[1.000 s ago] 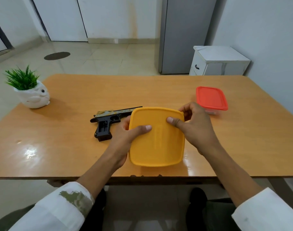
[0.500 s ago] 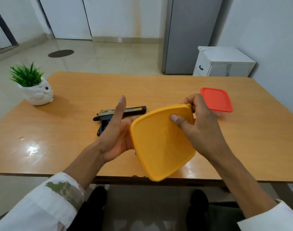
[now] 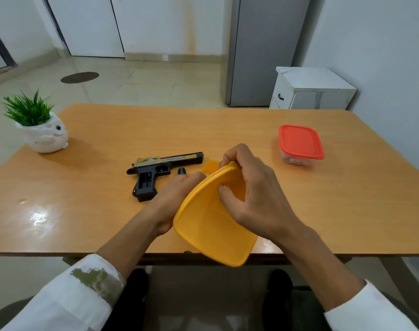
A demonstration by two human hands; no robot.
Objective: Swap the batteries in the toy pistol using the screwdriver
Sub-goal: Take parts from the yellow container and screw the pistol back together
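The black and gold toy pistol point(image 3: 156, 170) lies on its side on the wooden table point(image 3: 84, 187), barrel pointing right. My right hand point(image 3: 253, 194) grips the far edge of a yellow lid point(image 3: 210, 223) and holds it tilted up over the table's front edge. My left hand point(image 3: 177, 194) is just left of the lid, fingers curled, partly hidden behind it. A black rounded tip point(image 3: 182, 170), seemingly the screwdriver's handle, sticks out above its knuckles. A yellow corner point(image 3: 210, 166) of the box shows behind the lid.
A clear box with a red lid point(image 3: 300, 144) stands at the right. A white pot with a green plant point(image 3: 40, 130) stands at the far left. A white cabinet point(image 3: 311, 91) and a grey fridge stand beyond the table.
My right hand has peeled the yellow lid off and tilted it up toward me. My left hand let go of the lid, opened, then reached in behind it and curled.
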